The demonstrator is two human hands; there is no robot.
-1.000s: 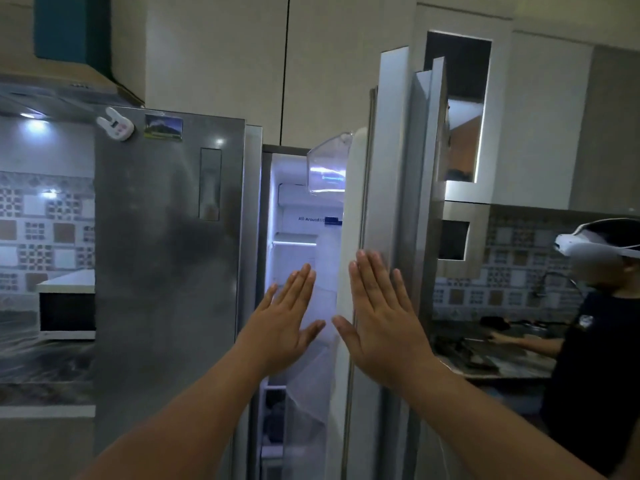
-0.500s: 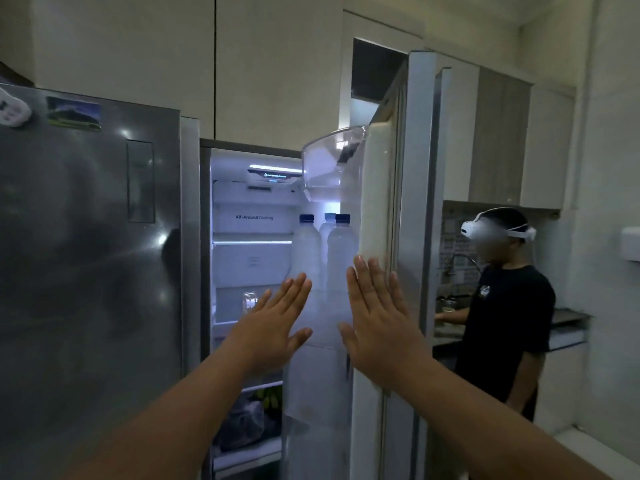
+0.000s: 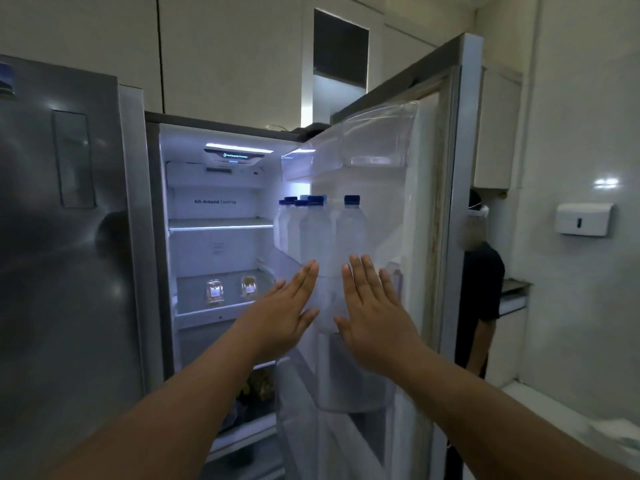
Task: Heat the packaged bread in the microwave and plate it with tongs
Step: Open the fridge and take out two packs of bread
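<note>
Your left hand (image 3: 284, 317) and right hand (image 3: 372, 310) are raised flat, fingers straight, holding nothing — as a second ago, but the fridge door (image 3: 429, 237) has swung much wider, baring the lit shelves. Blue-capped bottles (image 3: 349, 230) stand in the door rack just past your fingertips. Two small packets (image 3: 215, 291) lie on a middle shelf, left of and beyond your left hand — whether they are the bread is too small to tell. A person (image 3: 479, 289) is half hidden behind the door.
</note>
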